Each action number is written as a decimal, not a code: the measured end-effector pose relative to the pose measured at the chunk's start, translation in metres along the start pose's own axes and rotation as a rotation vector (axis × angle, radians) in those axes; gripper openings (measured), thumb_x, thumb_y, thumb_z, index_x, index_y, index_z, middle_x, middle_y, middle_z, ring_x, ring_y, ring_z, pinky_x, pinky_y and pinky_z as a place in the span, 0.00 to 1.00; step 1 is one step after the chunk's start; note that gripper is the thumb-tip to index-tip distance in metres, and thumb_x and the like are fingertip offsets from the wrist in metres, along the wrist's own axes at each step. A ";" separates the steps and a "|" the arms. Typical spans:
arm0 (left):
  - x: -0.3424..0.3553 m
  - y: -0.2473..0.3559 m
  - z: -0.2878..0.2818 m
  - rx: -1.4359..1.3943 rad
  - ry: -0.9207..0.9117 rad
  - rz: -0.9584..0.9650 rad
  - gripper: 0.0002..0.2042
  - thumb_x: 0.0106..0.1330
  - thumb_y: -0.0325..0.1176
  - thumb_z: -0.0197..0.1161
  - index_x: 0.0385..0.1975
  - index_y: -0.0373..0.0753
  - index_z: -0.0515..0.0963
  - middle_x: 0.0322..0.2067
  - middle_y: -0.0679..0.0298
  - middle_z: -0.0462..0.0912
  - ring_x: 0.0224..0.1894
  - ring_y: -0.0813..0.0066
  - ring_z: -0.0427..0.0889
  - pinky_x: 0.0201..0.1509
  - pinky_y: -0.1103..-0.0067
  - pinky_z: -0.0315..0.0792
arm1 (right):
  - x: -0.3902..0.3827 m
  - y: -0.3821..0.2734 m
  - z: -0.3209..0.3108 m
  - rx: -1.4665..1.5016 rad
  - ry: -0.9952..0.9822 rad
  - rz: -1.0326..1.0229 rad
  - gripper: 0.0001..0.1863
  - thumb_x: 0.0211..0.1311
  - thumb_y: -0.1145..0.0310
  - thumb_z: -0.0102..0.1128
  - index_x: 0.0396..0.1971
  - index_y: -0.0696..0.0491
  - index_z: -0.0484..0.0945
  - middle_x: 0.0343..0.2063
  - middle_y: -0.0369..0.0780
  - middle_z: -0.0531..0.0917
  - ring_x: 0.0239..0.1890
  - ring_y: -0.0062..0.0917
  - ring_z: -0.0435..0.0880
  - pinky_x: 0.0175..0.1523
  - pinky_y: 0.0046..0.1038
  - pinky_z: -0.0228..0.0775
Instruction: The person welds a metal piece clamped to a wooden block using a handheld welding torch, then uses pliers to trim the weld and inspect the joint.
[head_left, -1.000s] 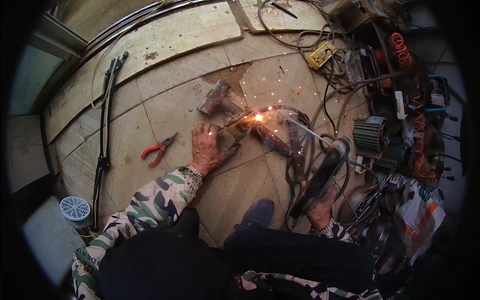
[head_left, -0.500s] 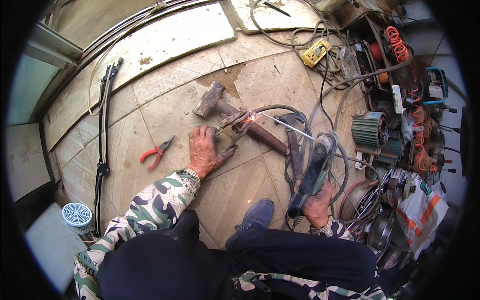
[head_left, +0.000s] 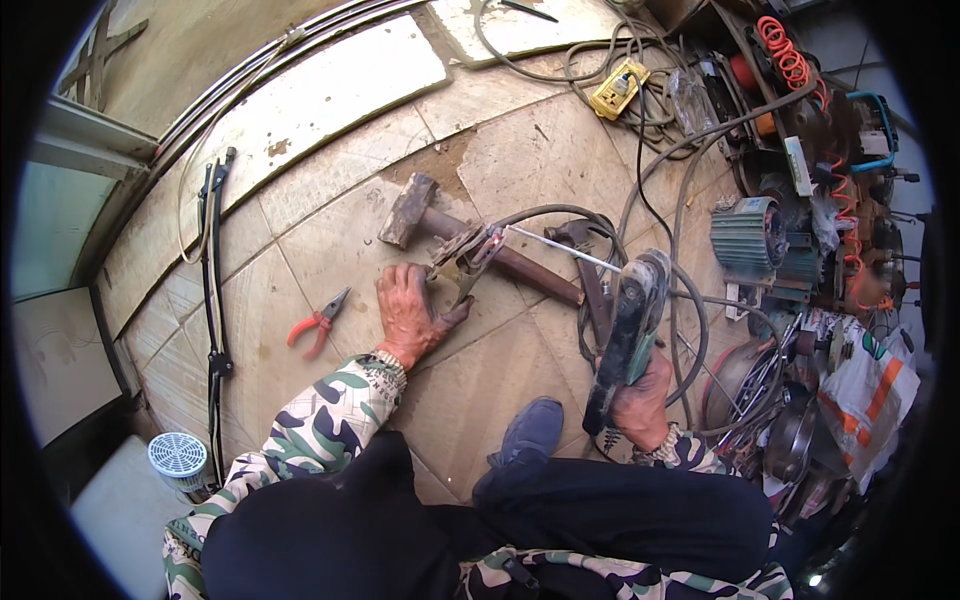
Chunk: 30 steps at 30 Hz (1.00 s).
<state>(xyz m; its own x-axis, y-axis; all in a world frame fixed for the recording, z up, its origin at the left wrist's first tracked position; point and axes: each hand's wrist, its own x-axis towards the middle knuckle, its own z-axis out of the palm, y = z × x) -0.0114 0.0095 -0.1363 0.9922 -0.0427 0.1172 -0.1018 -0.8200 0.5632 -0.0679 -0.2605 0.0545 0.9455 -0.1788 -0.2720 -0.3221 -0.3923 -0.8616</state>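
Note:
My right hand (head_left: 643, 400) is wrapped round a dark welding electrode holder (head_left: 628, 325). From its jaws a pale welding rod (head_left: 565, 248) runs left to a rusty metal piece (head_left: 462, 268), with a small reddish glow where they meet. The fingers and thumb of my left hand (head_left: 407, 318) grip the near side of that piece. It lies against the steel handle (head_left: 535, 275) of a heavy hammer, whose blocky head (head_left: 408, 210) rests on the tiles beyond. A second, smaller hammer (head_left: 592, 275) lies right of it, partly behind cables. Red-handled pliers (head_left: 319, 323) lie left of my left hand.
Black cables loop around the holder. A yellow socket box (head_left: 618, 92) sits at the far right. An electric motor (head_left: 748, 238), a red coiled hose (head_left: 785, 52) and a white plastic bag (head_left: 868, 400) crowd the right side. Thin black poles (head_left: 212, 270) lie at left.
The bright orange glow at the rod's tip has shrunk to a small reddish spot, and a spark on the floor is gone. The view has shifted slightly; both hands keep their grips.

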 end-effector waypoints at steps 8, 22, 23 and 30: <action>-0.001 -0.001 0.003 0.004 0.002 0.015 0.33 0.42 0.50 0.78 0.42 0.36 0.72 0.42 0.54 0.71 0.48 0.53 0.69 0.56 0.62 0.64 | 0.000 0.009 -0.004 -0.029 -0.032 -0.020 0.21 0.47 0.72 0.60 0.45 0.61 0.76 0.25 0.33 0.79 0.28 0.16 0.75 0.34 0.21 0.68; 0.000 0.001 0.001 0.004 -0.024 -0.015 0.33 0.44 0.53 0.77 0.44 0.36 0.74 0.42 0.55 0.72 0.49 0.54 0.70 0.57 0.63 0.64 | 0.000 0.008 -0.005 -0.114 -0.059 -0.118 0.19 0.47 0.84 0.56 0.43 0.58 0.76 0.24 0.37 0.81 0.27 0.18 0.78 0.35 0.23 0.70; 0.000 0.002 0.001 0.004 -0.031 -0.017 0.33 0.44 0.53 0.78 0.44 0.36 0.74 0.43 0.55 0.72 0.49 0.55 0.70 0.57 0.63 0.64 | 0.000 0.010 -0.005 -0.115 -0.054 -0.127 0.19 0.47 0.84 0.56 0.43 0.58 0.76 0.24 0.37 0.81 0.27 0.18 0.78 0.35 0.23 0.70; 0.000 0.005 -0.001 -0.016 -0.008 -0.001 0.33 0.41 0.47 0.79 0.43 0.36 0.72 0.42 0.54 0.72 0.49 0.52 0.69 0.56 0.62 0.64 | 0.001 0.019 -0.001 -0.019 0.014 -0.156 0.22 0.43 0.83 0.51 0.43 0.60 0.76 0.25 0.34 0.80 0.26 0.18 0.76 0.34 0.20 0.68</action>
<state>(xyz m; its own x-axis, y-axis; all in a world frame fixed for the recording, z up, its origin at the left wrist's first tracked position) -0.0121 0.0057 -0.1330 0.9928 -0.0468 0.1104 -0.1023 -0.8108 0.5763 -0.0732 -0.2693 0.0383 0.9834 -0.1267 -0.1299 -0.1727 -0.4329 -0.8848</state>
